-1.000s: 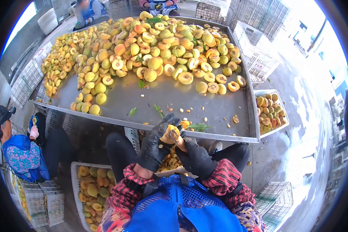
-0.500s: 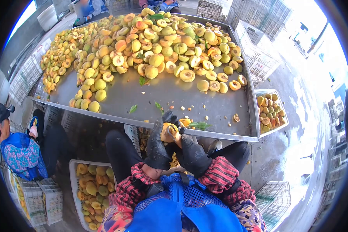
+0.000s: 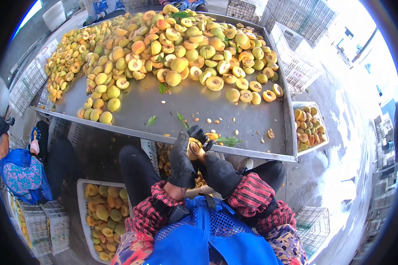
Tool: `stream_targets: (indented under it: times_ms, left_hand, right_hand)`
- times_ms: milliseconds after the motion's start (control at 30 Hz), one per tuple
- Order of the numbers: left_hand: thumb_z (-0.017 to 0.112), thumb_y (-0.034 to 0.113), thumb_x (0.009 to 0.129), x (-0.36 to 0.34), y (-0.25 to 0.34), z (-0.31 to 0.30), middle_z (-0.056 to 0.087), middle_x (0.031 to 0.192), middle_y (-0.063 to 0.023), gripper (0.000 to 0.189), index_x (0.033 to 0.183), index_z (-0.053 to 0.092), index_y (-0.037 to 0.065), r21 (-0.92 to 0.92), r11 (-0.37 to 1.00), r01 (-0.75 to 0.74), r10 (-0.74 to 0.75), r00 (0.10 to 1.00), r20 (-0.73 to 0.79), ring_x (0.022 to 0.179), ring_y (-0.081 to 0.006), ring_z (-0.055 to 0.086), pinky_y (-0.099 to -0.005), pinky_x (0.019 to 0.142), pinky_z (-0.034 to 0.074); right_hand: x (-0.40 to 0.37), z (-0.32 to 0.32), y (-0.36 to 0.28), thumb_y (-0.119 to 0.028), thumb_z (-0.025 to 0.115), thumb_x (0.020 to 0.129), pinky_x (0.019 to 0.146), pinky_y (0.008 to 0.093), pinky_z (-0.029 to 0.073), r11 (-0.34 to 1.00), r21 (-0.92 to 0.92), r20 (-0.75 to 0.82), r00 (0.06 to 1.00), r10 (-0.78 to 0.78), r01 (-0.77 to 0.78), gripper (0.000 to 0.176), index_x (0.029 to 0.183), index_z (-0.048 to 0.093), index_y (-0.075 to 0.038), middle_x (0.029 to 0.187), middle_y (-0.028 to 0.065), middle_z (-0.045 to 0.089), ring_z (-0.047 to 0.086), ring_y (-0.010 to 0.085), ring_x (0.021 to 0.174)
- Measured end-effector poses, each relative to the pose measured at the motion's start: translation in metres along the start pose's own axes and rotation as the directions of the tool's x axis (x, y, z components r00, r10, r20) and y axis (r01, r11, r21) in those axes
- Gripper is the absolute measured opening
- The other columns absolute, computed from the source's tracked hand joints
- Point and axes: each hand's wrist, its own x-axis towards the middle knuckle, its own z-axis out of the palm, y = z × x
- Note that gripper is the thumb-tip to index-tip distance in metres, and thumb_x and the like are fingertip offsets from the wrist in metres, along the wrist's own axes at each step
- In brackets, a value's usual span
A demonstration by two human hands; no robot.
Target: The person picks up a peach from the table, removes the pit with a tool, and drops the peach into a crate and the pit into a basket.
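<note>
Both my hands wear black gloves and meet just off the near edge of a metal table [image 3: 137,106]. My left hand [image 3: 182,159] is closed on a yellow fruit piece [image 3: 193,148]. My right hand [image 3: 214,165] presses against the same fruit from the right, its fingers curled; whether it holds anything else is hidden. Beyond them, a large heap of whole and halved yellow-orange fruit [image 3: 179,65] covers the far part of the table. Leaves and small pits lie on the metal near my hands, with an orange fruit piece [image 3: 212,136] at the edge.
A white crate of fruit [image 3: 81,194] stands at lower left, another [image 3: 311,149] right of the table. A co-worker in blue [image 3: 24,172] sits at left; other people sit beyond the table. Empty crates [image 3: 313,221] stand at lower right. A fruit-filled container is partly visible below my hands.
The fruit between my hands has turned and is more covered by my fingers. My hands stay close together, and the view has shifted slightly.
</note>
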Motion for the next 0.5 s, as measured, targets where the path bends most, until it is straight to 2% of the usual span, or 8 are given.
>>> stream_targets:
  times_ms: [67, 167, 233, 267, 300, 367, 433, 500]
  left_hand:
    - [0.039, 0.035, 0.095, -0.001, 0.003, 0.002, 0.058, 0.109, -0.0123, 0.045, 0.116, 0.051, -0.002, 0.013, 1.0, 0.018, -0.018, 0.999, -0.033, 0.096, -0.0209, 0.058, -0.0326, 0.086, 0.048]
    - [0.038, 0.032, 0.096, 0.005, 0.001, -0.01, 0.06, 0.103, -0.0117, 0.041, 0.111, 0.054, -0.002, 0.071, 0.997, 0.011, -0.01, 1.0, -0.008, 0.09, -0.0197, 0.06, -0.0306, 0.082, 0.05]
    - [0.037, 0.03, 0.096, 0.001, 0.009, -0.009, 0.06, 0.1, -0.0109, 0.038, 0.109, 0.056, -0.001, 0.434, 0.889, -0.144, 0.106, 0.988, 0.11, 0.089, -0.0192, 0.059, -0.0306, 0.083, 0.048]
    - [0.037, 0.029, 0.096, -0.002, 0.013, -0.008, 0.06, 0.098, -0.0106, 0.037, 0.107, 0.056, -0.001, 0.587, 0.778, -0.225, 0.145, 0.973, 0.182, 0.089, -0.0189, 0.058, -0.0306, 0.084, 0.047]
    - [0.034, 0.028, 0.097, -0.003, 0.017, -0.01, 0.061, 0.098, -0.0101, 0.038, 0.107, 0.057, -0.001, 0.754, 0.547, -0.363, 0.209, 0.932, 0.297, 0.09, -0.0181, 0.058, -0.03, 0.084, 0.047]
    - [0.028, 0.025, 0.098, -0.004, 0.024, -0.015, 0.061, 0.099, -0.0091, 0.04, 0.107, 0.058, -0.001, 0.835, -0.044, -0.548, 0.209, 0.812, 0.544, 0.091, -0.0164, 0.058, -0.0287, 0.083, 0.047]
    - [0.049, 0.022, 0.085, 0.009, 0.01, -0.03, 0.064, 0.095, -0.0106, 0.029, 0.104, 0.059, 0.002, 0.858, 0.249, -0.449, 0.264, 0.884, 0.386, 0.088, -0.0215, 0.062, -0.0312, 0.077, 0.048]
    - [0.059, 0.02, 0.078, 0.013, 0.005, -0.036, 0.066, 0.091, -0.0114, 0.028, 0.102, 0.061, 0.005, 0.817, 0.423, -0.391, 0.271, 0.915, 0.297, 0.085, -0.0242, 0.064, -0.0324, 0.074, 0.049]
  right_hand:
    - [0.008, 0.021, 0.029, -0.024, 0.043, 0.093, 0.074, 0.0379, 0.046, 0.991, 0.131, 0.046, 0.998, -0.032, 0.026, 0.04, 0.127, 0.041, -0.003, 0.089, 0.0182, 0.059, 0.059, 0.0286, 0.082]
    - [0.006, 0.028, 0.039, -0.015, 0.043, 0.091, 0.07, 0.0404, 0.047, 0.987, 0.023, 0.006, 0.987, -0.16, 0.16, 0.039, 0.129, 0.037, -0.004, 0.091, 0.021, 0.058, 0.06, 0.0322, 0.082]
    - [0.002, 0.025, 0.036, -0.012, 0.043, 0.09, 0.068, 0.0416, 0.047, 0.979, -0.072, 0.004, 0.982, -0.189, 0.189, 0.039, 0.128, 0.036, -0.004, 0.091, 0.0221, 0.058, 0.06, 0.0342, 0.081]
    - [0.0, 0.021, 0.032, -0.011, 0.044, 0.089, 0.067, 0.0423, 0.046, 0.984, -0.079, 0.024, 0.987, -0.161, 0.162, 0.039, 0.127, 0.036, -0.004, 0.091, 0.0224, 0.057, 0.059, 0.0352, 0.08]
    - [0.0, 0.018, 0.028, -0.01, 0.045, 0.088, 0.066, 0.0429, 0.046, 0.987, -0.087, 0.041, 0.99, -0.133, 0.137, 0.039, 0.126, 0.036, -0.004, 0.091, 0.0227, 0.057, 0.059, 0.0362, 0.079]
    - [0.003, 0.017, 0.023, -0.011, 0.048, 0.087, 0.066, 0.0447, 0.046, 0.998, -0.045, 0.08, 0.996, -0.035, 0.038, 0.038, 0.122, 0.037, -0.004, 0.089, 0.023, 0.056, 0.059, 0.0378, 0.079]
    - [0.004, 0.021, 0.023, -0.011, 0.051, 0.085, 0.065, 0.0447, 0.045, 0.999, -0.023, 0.08, 0.997, -0.02, 0.022, 0.041, 0.122, 0.037, -0.003, 0.088, 0.0227, 0.056, 0.058, 0.0375, 0.077]
    - [0.006, 0.027, 0.027, -0.012, 0.055, 0.084, 0.063, 0.0429, 0.045, 0.995, -0.021, 0.044, 0.995, -0.093, 0.094, 0.047, 0.126, 0.037, -0.004, 0.088, 0.0216, 0.055, 0.057, 0.0355, 0.073]
